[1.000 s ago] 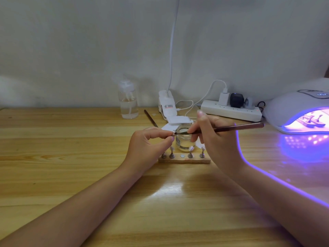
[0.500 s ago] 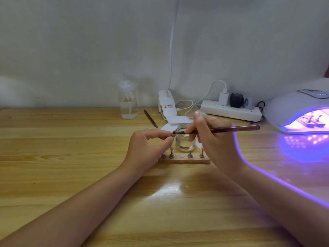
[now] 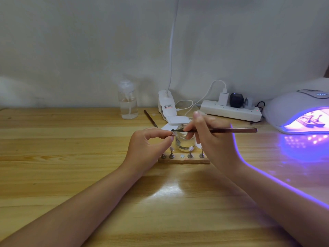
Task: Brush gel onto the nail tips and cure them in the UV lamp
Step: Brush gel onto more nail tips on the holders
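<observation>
- Two hands meet just behind the wooden stand [image 3: 184,160], the landmark for everything here.
- Far left of the stand and back by the wall, a clear pump bottle [image 3: 127,100] stands upright on the table [image 3: 53,157].
- Left of the stand, the left hand [image 3: 148,146] pinches a small nail tip [image 3: 173,134] between thumb and forefinger, raised above the stand's left end.
- On the stand, four metal pegs rise, at least two bearing nail tips; one middle spot shows only a flat disc.
- Just behind the stand sits a small glass jar [image 3: 185,143].
- Right of the stand, the right hand [image 3: 211,139] grips a brush [image 3: 222,130], held level, bristles touching the pinched tip.
- Far right of the stand, the UV lamp [image 3: 299,111] glows violet, with a holder of tips inside.
</observation>
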The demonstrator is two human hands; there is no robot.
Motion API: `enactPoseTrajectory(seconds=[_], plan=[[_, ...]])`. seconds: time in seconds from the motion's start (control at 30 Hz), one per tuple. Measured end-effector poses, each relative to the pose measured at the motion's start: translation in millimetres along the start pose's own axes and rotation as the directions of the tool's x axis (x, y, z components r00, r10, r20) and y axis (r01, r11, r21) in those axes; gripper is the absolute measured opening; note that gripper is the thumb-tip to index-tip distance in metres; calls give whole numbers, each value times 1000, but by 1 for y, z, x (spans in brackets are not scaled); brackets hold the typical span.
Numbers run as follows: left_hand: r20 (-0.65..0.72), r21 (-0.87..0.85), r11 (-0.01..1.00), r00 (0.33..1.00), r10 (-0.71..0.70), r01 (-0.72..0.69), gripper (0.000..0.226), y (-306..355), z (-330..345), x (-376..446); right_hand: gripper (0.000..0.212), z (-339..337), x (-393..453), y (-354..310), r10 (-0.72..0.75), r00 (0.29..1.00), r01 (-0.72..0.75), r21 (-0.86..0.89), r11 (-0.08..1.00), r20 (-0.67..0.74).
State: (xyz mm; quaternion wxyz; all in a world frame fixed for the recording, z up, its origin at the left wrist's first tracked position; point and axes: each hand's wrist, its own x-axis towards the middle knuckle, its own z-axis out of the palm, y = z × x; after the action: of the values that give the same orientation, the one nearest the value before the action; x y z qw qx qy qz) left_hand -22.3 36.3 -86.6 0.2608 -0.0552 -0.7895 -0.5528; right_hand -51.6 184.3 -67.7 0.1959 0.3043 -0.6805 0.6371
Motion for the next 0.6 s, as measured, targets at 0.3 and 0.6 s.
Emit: enactPoseTrajectory(seconds=[0.3, 0.6], plan=[[-5, -3, 1000, 1000, 13, -13, 27, -2, 1, 1, 43, -3, 0, 3, 1, 997, 3, 55, 998, -75], [-18, 9, 998, 998, 65, -65, 27, -2, 1, 2, 39, 1, -2, -1, 22, 999, -20, 51, 998, -40]])
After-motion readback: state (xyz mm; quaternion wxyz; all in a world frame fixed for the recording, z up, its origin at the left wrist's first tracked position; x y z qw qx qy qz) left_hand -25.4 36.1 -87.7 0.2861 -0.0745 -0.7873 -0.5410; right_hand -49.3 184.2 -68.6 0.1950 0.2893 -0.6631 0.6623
